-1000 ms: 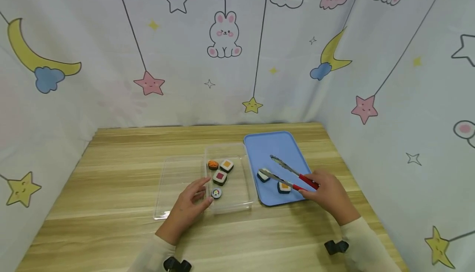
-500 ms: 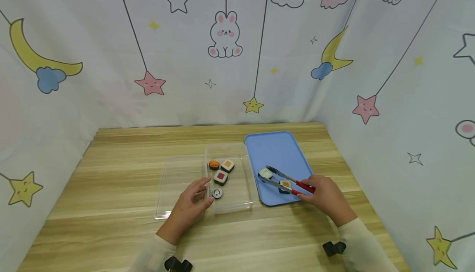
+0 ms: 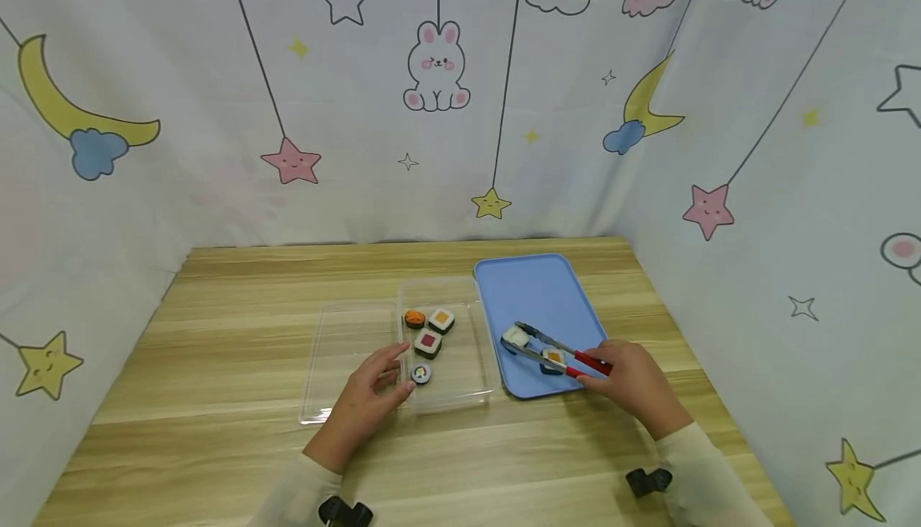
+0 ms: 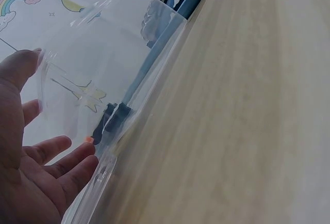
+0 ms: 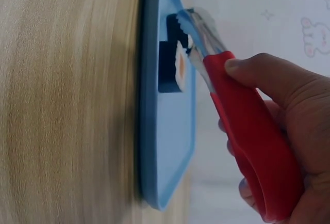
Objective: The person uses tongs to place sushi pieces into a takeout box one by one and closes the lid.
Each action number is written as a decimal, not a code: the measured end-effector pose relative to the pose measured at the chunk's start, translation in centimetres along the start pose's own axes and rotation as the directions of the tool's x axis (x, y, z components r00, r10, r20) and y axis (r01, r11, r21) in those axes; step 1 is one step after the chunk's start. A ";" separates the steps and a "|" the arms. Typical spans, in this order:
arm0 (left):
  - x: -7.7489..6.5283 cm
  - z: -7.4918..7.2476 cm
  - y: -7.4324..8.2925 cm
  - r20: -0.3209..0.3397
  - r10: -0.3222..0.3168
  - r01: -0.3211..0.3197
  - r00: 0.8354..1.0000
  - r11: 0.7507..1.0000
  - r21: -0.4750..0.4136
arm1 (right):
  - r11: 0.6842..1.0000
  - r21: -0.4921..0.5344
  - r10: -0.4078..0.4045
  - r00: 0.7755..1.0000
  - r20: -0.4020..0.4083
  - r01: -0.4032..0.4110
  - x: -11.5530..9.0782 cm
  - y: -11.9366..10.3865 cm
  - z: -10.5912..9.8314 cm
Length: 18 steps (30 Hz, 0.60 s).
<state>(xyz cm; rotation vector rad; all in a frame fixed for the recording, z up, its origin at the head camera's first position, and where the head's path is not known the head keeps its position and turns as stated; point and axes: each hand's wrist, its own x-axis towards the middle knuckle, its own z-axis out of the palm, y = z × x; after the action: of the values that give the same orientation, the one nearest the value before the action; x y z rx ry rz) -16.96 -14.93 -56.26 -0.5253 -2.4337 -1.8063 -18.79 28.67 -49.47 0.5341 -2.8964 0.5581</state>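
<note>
My right hand (image 3: pixel 633 383) grips the red handle of a pair of metal tongs (image 5: pixel 245 126). The tongs' tips straddle a toy sushi piece with a pale top (image 3: pixel 516 337) on a blue tray (image 3: pixel 532 287). Beside it, under the tongs' arms in the head view, sits another toy sushi piece with an orange centre (image 5: pixel 172 68). My left hand (image 3: pixel 368 397), fingers relaxed, rests against the left side of a clear plastic box (image 3: pixel 460 391). Inside the box lie several toy sushi pieces, among them one with a red centre (image 3: pixel 428 343).
A clear lid (image 3: pixel 334 359) lies on the wooden table (image 3: pixel 230 335), left of the box. Box and tray stand side by side, nearly touching. A curtain with cartoon prints (image 3: pixel 345 111) hangs behind and on both sides of the table.
My right hand has lowered the tongs and drawn their arms closer together about the pale-topped sushi piece. In the last half second almost nothing moves. My left hand stays by the box.
</note>
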 end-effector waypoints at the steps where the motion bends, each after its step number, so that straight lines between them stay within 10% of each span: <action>1: 0.0 0.0 0.0 -0.002 0.001 -0.001 1.000 1.000 0.001 | 1.000 -0.004 -0.004 1.000 -0.004 0.004 0.0 0.0 0.0; 18: 0.1 0.0 -0.2 -0.003 0.013 -0.013 1.000 1.000 -0.001 | 0.999 0.050 -0.005 0.998 -0.057 0.008 0.9 -0.1 -1.9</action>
<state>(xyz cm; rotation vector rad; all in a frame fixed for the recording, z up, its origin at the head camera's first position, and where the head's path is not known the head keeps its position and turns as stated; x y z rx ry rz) -17.08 -14.97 -56.41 -0.5368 -2.4210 -1.8024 -19.39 29.02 -47.50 0.5256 -2.8331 0.6366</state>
